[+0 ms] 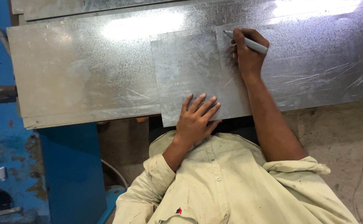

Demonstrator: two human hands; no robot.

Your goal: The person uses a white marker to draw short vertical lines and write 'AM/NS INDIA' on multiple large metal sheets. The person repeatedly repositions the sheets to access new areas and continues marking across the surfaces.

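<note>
A small galvanized metal sheet (190, 70) lies on top of a long stack of larger galvanized sheets (82, 74). My left hand (197, 118) presses flat on the small sheet's near edge, fingers spread. My right hand (248, 52) grips a grey marker pen (248, 42), its tip touching the metal at the small sheet's far right corner. A thin drawn line runs down the sheet just left of the right hand.
The blue frame of a machine or stand (71, 166) stands at the left under the sheets. A concrete floor (339, 137) shows at the lower right. A white cable (115, 172) runs near the frame. More sheet metal (65, 6) lies at the far edge.
</note>
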